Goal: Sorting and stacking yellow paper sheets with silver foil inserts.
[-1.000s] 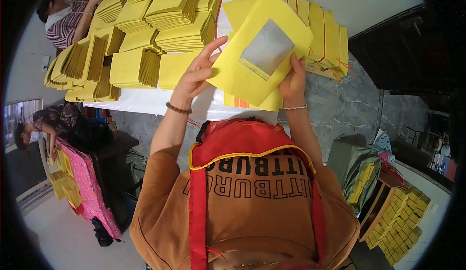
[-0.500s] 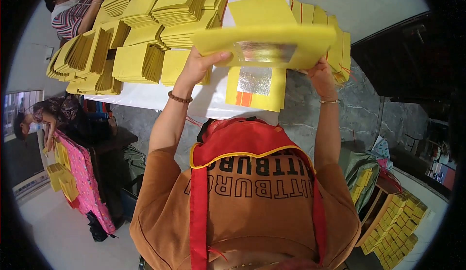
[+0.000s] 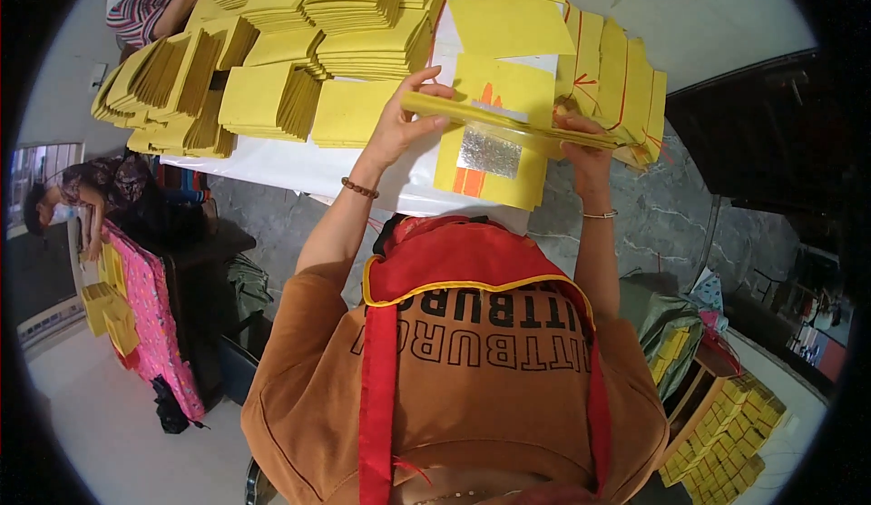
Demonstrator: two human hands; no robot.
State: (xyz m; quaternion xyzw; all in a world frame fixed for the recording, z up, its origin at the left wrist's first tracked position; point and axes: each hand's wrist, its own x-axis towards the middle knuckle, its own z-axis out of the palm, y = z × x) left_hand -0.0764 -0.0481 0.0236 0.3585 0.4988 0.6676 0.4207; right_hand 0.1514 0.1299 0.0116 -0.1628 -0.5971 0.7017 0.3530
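- at the right of the frame, a green sack-like cover (image 3: pixel 646 313) gapes around yellow bundles (image 3: pixel 671 353).
- near the centre, i hold a yellow sheet (image 3: pixel 513 122), almost edge-on, above a silver-patched yellow pile (image 3: pixel 490 152).
- my left hand (image 3: pixel 396 133) pinches its left end, thumb nearest me, index finger raised apart.
- my right hand (image 3: pixel 585 147) pinches its right end, fingers curled.
- both my forearms angle upward from the lower half, elbows bent.

The held paper (image 3: pixel 454 109) partly hides yellow sheets (image 3: pixel 491 153) below.
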